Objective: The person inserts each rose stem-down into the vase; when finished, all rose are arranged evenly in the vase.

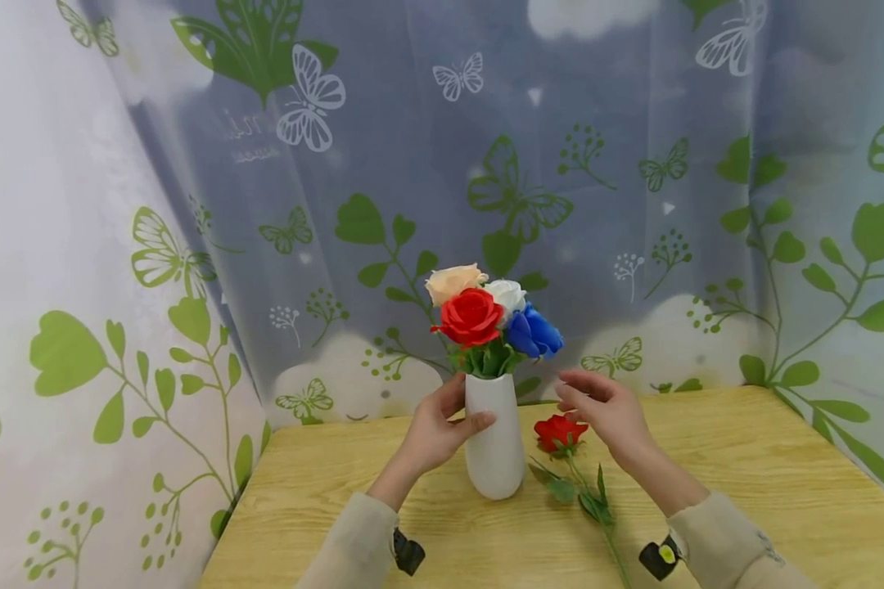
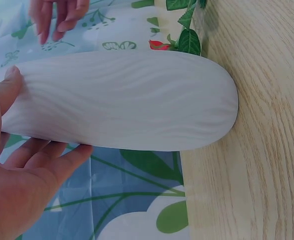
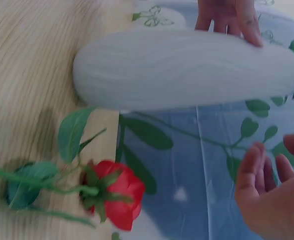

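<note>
A white vase [image 1: 494,454] with a rippled surface stands upright on the table, holding a red rose [image 1: 471,317], a peach rose [image 1: 454,283], a white rose [image 1: 506,296] and a blue rose [image 1: 534,331]. My left hand [image 1: 436,427] grips the vase near its neck, thumb on the near side and fingers behind, as the left wrist view [image 2: 22,185] also shows. To the right of the vase, my right hand [image 1: 610,413] is raised with loosely bent fingers and holds nothing. Below it lies another red rose [image 3: 118,195] with a green leafy stem.
The wooden table [image 1: 324,491] has light yellow grain. Behind it hangs a curtain [image 1: 412,164] printed with butterflies and leaves, which also runs along both sides. A small black device [image 1: 408,553] sits at the left wrist, another [image 1: 660,558] at the right.
</note>
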Demonstrator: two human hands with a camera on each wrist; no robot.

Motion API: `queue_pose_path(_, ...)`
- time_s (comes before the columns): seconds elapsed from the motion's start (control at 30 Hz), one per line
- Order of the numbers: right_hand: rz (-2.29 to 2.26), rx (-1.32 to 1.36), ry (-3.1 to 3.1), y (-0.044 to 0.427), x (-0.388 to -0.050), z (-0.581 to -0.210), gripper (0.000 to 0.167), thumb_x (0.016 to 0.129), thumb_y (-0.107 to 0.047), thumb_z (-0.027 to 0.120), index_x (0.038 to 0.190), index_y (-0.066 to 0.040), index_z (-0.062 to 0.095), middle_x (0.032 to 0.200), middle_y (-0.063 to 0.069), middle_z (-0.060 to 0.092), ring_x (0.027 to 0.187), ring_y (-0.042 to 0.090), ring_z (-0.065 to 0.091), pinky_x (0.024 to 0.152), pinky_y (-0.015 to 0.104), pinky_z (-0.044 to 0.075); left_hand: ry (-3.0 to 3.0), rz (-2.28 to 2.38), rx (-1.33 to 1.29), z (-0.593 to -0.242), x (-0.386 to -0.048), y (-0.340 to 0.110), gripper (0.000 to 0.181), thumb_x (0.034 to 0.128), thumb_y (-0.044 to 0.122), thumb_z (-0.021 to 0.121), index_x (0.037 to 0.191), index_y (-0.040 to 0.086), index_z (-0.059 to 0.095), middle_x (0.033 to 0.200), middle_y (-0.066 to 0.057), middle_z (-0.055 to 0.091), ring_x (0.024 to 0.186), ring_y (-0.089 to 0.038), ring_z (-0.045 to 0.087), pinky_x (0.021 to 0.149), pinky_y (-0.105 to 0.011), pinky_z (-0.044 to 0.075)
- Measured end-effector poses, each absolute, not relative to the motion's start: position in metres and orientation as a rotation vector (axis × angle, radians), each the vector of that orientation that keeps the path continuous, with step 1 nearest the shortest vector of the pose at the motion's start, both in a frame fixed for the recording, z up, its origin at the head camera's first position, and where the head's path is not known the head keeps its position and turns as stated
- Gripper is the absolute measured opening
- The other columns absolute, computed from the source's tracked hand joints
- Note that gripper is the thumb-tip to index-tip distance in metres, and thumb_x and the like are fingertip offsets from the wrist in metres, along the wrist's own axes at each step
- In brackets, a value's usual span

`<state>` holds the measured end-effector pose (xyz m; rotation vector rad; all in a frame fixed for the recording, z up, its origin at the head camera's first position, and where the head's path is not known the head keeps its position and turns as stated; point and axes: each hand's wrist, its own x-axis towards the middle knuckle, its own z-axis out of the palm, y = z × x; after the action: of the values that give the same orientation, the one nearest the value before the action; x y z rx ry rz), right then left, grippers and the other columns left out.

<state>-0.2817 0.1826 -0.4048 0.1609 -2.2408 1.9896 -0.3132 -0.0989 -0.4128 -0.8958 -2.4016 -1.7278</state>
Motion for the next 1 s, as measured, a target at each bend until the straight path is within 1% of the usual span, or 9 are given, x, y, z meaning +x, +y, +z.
queue_pose_path(0.23,2.077,0.267,-2.367,0.200,-0.277,-0.419,0.053,0.103,-0.020,0.070,0.147,0.006,0.055,0.117,0.003,0.075,0.094,0.014,0.076,0.091,0.036,0.064,-2.404,-1.738,-0.882,-0.413,-0.312,-0.099,0.075,0.0980,0.016,0.078,0.162,0.006,0.040,0.146,-0.017,0.065,0.136,-0.036,0.062,0.110,-0.052,0.054)
queue_pose_path(0.37,2.155,0.303,-2.403,0.209,-0.276,-0.429,0.057,0.103,-0.019,0.070,0.149,0.009,0.051,0.122,0.004,0.073,0.099,0.019,0.075,0.091,0.039,0.065,-2.409,-1.741,-0.878,-0.412,-0.311,-0.099,0.077,0.0981,0.016,0.078,0.163,0.004,0.038,0.146,-0.018,0.064,0.137,-0.036,0.062,0.110,-0.052,0.054)
queue_pose_path(0.47,2.204,0.307,-2.444,0.217,-0.276,-0.439,0.059,0.103,-0.019,0.071,0.149,0.010,0.050,0.120,0.002,0.073,0.102,0.022,0.075,0.091,0.041,0.065,-2.412,-1.735,-0.876,-0.412,-0.311,-0.099,0.078,0.0980,0.017,0.078,0.163,0.003,0.037,0.147,-0.019,0.063,0.137,-0.036,0.062,0.110,-0.051,0.054)
queue_pose_path(0.63,2.235,0.313,-2.540,0.228,-0.273,-0.456,0.058,0.104,-0.019,0.069,0.147,0.015,0.049,0.112,0.001,0.072,0.100,0.022,0.075,0.089,0.044,0.065,-2.405,-1.738,-0.876,-0.412,-0.311,-0.100,0.078,0.0982,0.020,0.078,0.163,0.004,0.037,0.147,-0.019,0.063,0.137,-0.037,0.061,0.110,-0.052,0.054)
queue_pose_path(0.83,2.260,0.284,-2.582,0.234,-0.267,-0.474,0.056,0.102,-0.013,0.068,0.144,0.019,0.048,0.107,0.009,0.071,0.094,0.022,0.075,0.083,0.044,0.066,-2.422,-1.763,-0.853,-0.413,-0.309,-0.100,0.084,0.0983,0.021,0.078,0.165,0.000,0.031,0.150,-0.020,0.061,0.140,-0.038,0.059,0.111,-0.051,0.053)
queue_pose_path(1.0,2.197,0.227,-2.641,0.238,-0.266,-0.485,0.052,0.102,-0.010,0.065,0.142,0.020,0.049,0.106,0.013,0.073,0.092,0.021,0.074,0.081,0.043,0.067,-2.412,-1.743,-0.859,-0.412,-0.311,-0.099,0.081,0.0979,0.020,0.078,0.164,0.002,0.035,0.147,-0.019,0.063,0.138,-0.037,0.061,0.110,-0.051,0.054)
